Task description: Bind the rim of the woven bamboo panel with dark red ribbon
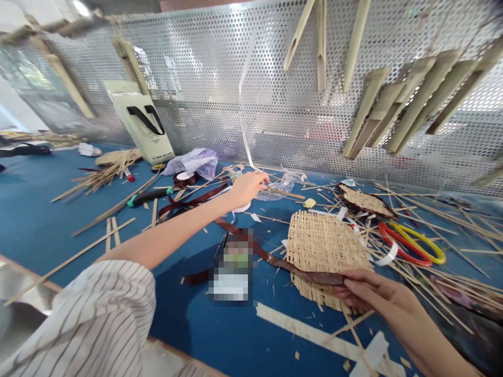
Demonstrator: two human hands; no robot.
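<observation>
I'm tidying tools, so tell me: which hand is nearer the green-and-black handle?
Left. The left hand is to the right of the handle, not touching it; the right hand is farther off, at the woven mat's lower right, holding the brown strip.

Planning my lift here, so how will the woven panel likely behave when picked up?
The woven panel is probably light for its size, being thin, flat strips with small gaps. It may flex slightly rather than flop, since the strips interlace. Its ragged edge, with strip ends poking out, might snag or fray.
</observation>
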